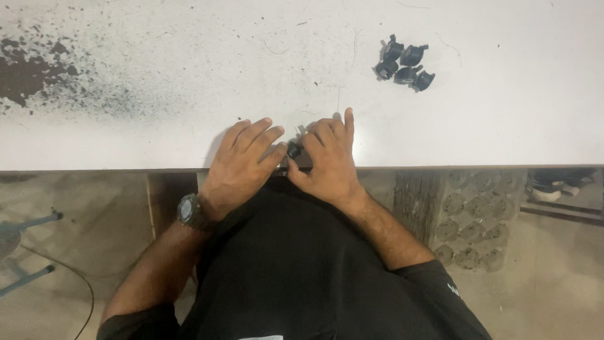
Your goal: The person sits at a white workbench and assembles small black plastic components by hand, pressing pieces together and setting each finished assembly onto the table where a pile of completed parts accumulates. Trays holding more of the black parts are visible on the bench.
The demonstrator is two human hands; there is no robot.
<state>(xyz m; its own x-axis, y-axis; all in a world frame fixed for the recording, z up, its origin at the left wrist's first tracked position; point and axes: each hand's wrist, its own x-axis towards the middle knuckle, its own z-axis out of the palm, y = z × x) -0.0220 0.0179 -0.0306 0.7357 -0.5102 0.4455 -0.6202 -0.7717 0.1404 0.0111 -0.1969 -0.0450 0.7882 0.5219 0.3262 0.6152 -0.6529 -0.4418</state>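
Fingertips of both hands met at the near edge of the white table (440, 132), where we pinched a small black part (293, 150) between them. Our left hand (242, 162) lay knuckles up, its fingers held close together and angled toward the part, thumb side touching it. Our right hand (330, 157) covered the part from the other side, with the fingers curled over it and the index finger stretched straight out across the table. Only a sliver of the part showed between the hands, so its shape could not be determined.

Progress, as we judged it: five similar black pieces sat in a tight cluster (404, 65) well apart from the hands, toward the far right of the table. Whether those were finished or waiting could not be told. The one part in hand appeared to be under work.

A dark wristwatch (188, 212) sat on the left wrist. A spray of black specks and a dark stain (28, 72) marked the far left of the table. No packages, labels or signs were visible on the table.
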